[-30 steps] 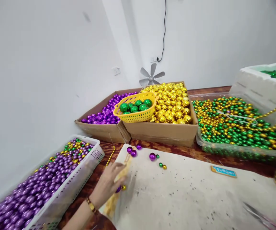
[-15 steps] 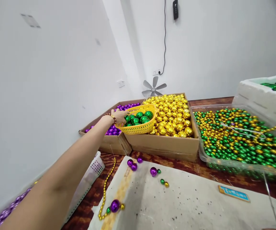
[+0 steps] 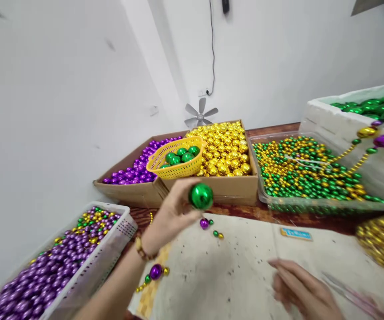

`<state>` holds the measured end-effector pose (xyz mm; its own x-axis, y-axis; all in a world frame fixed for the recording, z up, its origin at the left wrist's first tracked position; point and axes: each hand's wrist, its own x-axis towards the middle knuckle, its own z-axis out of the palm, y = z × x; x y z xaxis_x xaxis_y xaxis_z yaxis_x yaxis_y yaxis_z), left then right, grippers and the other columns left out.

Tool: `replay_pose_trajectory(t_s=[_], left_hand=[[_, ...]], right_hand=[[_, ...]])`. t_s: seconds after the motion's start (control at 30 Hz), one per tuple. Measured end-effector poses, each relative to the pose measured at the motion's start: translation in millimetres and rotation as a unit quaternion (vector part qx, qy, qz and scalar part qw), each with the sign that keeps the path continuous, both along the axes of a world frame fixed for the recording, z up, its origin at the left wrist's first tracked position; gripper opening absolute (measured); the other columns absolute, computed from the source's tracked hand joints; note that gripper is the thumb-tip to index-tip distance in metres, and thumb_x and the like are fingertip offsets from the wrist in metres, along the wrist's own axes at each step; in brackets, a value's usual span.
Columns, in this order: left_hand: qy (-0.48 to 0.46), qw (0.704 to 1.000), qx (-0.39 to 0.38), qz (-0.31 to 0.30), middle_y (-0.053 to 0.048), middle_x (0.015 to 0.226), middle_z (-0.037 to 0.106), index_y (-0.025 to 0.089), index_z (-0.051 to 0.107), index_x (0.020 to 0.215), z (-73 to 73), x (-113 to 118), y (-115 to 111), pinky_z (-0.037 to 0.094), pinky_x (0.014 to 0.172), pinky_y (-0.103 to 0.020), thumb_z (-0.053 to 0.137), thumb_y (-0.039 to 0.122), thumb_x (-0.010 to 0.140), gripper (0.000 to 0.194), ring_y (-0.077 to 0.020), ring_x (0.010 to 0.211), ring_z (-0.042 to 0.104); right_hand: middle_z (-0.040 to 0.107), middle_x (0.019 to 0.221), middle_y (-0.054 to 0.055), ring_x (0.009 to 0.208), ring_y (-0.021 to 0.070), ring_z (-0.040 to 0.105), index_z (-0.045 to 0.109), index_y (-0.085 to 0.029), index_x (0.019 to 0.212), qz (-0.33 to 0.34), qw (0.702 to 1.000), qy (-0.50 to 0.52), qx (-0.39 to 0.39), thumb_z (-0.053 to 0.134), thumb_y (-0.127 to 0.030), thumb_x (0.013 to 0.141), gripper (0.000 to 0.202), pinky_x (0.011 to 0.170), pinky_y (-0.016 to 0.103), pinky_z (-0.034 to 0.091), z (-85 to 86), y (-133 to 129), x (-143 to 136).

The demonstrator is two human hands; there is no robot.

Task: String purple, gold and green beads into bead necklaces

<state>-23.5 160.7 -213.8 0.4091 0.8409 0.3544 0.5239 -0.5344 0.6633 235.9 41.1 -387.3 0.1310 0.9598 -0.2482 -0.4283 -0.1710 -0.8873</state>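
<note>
My left hand (image 3: 170, 215), with a beaded bracelet at the wrist, grips a large shiny green bead (image 3: 201, 196) between thumb and fingers above the near edge of the boxes. Behind it, a yellow plastic basket (image 3: 175, 171) of green beads rests across two cardboard boxes. My right hand (image 3: 303, 289), blurred, is low on the right over the pale work sheet (image 3: 211, 271). Its thumb and forefinger pinch a thin wire (image 3: 275, 242) that stands up faintly from the fingertips. On the sheet's left lies a gold bead string with a purple bead (image 3: 156, 271).
Purple beads (image 3: 128, 175) and gold beads (image 3: 223, 146) fill the cardboard boxes. A clear tub (image 3: 261, 193) holds small green and gold beads. A white basket (image 3: 125, 213) stands left, a foam box (image 3: 318, 113) right. Blurred pink-handled scissors or a similar tool (image 3: 348, 293) lie near my right hand.
My left hand has come out of the yellow basket toward me with a green bead. My right hand has come into view at the lower right. The view has shifted, showing more of the white basket.
</note>
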Motion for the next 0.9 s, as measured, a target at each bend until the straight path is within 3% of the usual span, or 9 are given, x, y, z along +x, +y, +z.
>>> replay_pose_trajectory(t_s=[0.1,0.17,0.23,0.3,0.57,0.67,0.73,0.8,0.9], left_hand=[[0.006,0.999,0.030,-0.040,-0.010,0.140,0.036,0.034,0.040,0.139,-76.3,39.2,-51.9,0.053,0.092,-0.040,0.058,0.014,0.083,0.062,-0.0275,0.125,0.046],[0.030,0.998,0.034,-0.047,-0.011,0.145,0.027,0.035,0.037,0.141,-117.3,55.8,-73.7,0.045,0.102,-0.046,0.052,0.010,0.085,0.063,-0.0280,0.129,0.041],[0.037,0.998,0.013,-0.045,-0.011,0.148,0.020,0.034,0.035,0.143,-144.3,65.1,-86.9,0.040,0.107,-0.050,0.053,0.013,0.086,0.063,-0.0298,0.132,0.037],[0.024,0.999,-0.011,-0.040,-0.011,0.148,0.020,0.034,0.034,0.144,-157.8,69.7,-93.9,0.038,0.108,-0.051,0.056,0.019,0.087,0.063,-0.0312,0.135,0.033],[-0.013,0.997,-0.079,0.005,-0.011,0.144,0.027,0.035,0.025,0.146,-160.0,77.8,-87.6,0.036,0.109,-0.047,0.051,0.020,0.091,0.063,-0.0281,0.138,0.029],[-0.044,0.993,-0.107,0.020,-0.013,0.138,0.038,0.032,0.016,0.147,-154.7,77.7,-80.3,0.037,0.107,-0.046,0.055,0.022,0.089,0.070,-0.0270,0.133,0.037],[-0.070,0.990,-0.115,0.036,-0.011,0.129,0.048,0.029,0.026,0.141,-148.4,75.8,-75.0,0.042,0.100,-0.043,0.057,0.024,0.088,0.062,-0.0255,0.123,0.048],[-0.080,0.989,-0.118,0.044,-0.009,0.120,0.054,0.027,0.038,0.131,-142.0,73.1,-69.1,0.046,0.094,-0.039,0.057,0.025,0.088,0.048,-0.0227,0.111,0.056],[-0.068,0.991,-0.115,0.030,-0.010,0.130,0.049,0.028,0.035,0.135,-137.8,72.6,-59.7,0.045,0.095,-0.041,0.059,0.022,0.085,0.056,-0.0229,0.114,0.054]], right_hand=[[0.064,0.072,0.004,0.062,0.0172,0.060,0.071,-0.023,0.095,0.015,0.996,0.083,-0.021,0.071,-0.043,0.079,0.026,0.047,0.024,0.042,6.2,16.9,-29.2],[0.064,0.075,0.003,0.064,0.0154,0.059,0.070,-0.022,0.092,0.002,0.993,0.115,-0.029,0.070,-0.042,0.080,0.024,0.049,0.022,0.042,6.1,25.9,-41.6],[0.064,0.079,0.002,0.065,0.0148,0.057,0.069,-0.021,0.090,-0.013,0.993,0.116,-0.034,0.070,-0.041,0.080,0.022,0.050,0.022,0.044,3.1,29.5,-47.9],[0.065,0.079,0.001,0.065,0.0147,0.055,0.069,-0.022,0.089,-0.019,0.993,0.109,-0.042,0.069,-0.040,0.080,0.021,0.052,0.022,0.045,-0.8,28.4,-50.5],[0.065,0.077,0.001,0.065,0.0129,0.054,0.071,-0.020,0.092,0.017,0.994,0.104,-0.029,0.063,-0.036,0.085,0.019,0.056,0.021,0.046,-9.3,20.2,-53.8],[0.064,0.074,0.001,0.061,0.0126,0.054,0.071,-0.019,0.091,0.052,0.995,0.082,-0.010,0.060,-0.033,0.087,0.018,0.055,0.024,0.048,-6.2,17.6,-55.7],[0.063,0.073,0.001,0.061,0.0133,0.056,0.070,-0.018,0.091,0.062,0.996,0.063,0.005,0.059,-0.032,0.087,0.019,0.054,0.025,0.050,-3.6,16.4,-54.7],[0.063,0.073,0.001,0.062,0.0151,0.061,0.068,-0.018,0.095,0.060,0.998,0.016,0.014,0.057,-0.035,0.088,0.022,0.053,0.025,0.050,-3.5,17.0,-49.8],[0.062,0.071,0.001,0.060,0.0157,0.064,0.065,-0.017,0.101,0.092,0.985,-0.148,0.011,0.047,-0.032,0.092,0.025,0.047,0.022,0.047,-13.4,22.8,-34.8]])
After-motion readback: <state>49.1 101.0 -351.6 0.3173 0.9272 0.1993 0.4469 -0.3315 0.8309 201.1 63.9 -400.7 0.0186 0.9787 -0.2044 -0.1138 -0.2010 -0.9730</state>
